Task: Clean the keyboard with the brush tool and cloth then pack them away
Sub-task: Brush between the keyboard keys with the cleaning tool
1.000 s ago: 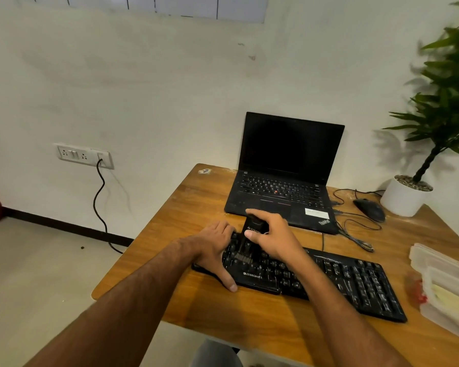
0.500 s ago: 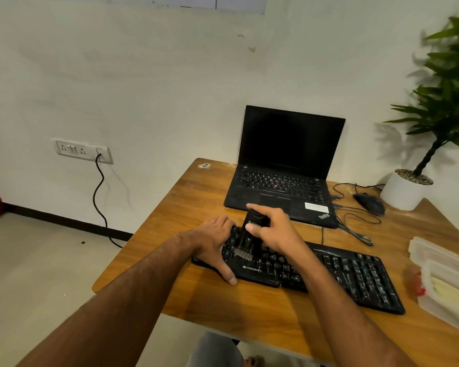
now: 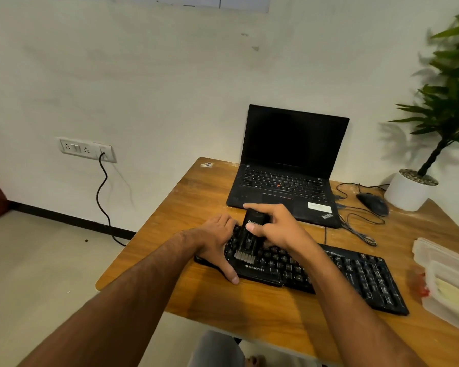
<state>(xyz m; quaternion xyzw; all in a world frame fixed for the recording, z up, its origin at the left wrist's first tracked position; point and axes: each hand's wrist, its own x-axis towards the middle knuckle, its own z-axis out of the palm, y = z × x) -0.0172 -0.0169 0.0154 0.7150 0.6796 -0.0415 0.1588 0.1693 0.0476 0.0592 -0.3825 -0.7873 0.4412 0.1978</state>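
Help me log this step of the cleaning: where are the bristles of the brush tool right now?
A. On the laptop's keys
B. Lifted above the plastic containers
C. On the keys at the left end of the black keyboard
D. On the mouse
C: the right hand grips the brush tool, and its grey bristles rest on the left end of the black keyboard, which the left hand steadies.

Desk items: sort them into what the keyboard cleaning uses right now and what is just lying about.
In use:
keyboard, steadied by the left hand
brush tool, gripped by the right hand, bristles on the keys
plastic container, probably for packing away

Lying about:
laptop
mouse and its cable
potted plant
wall socket
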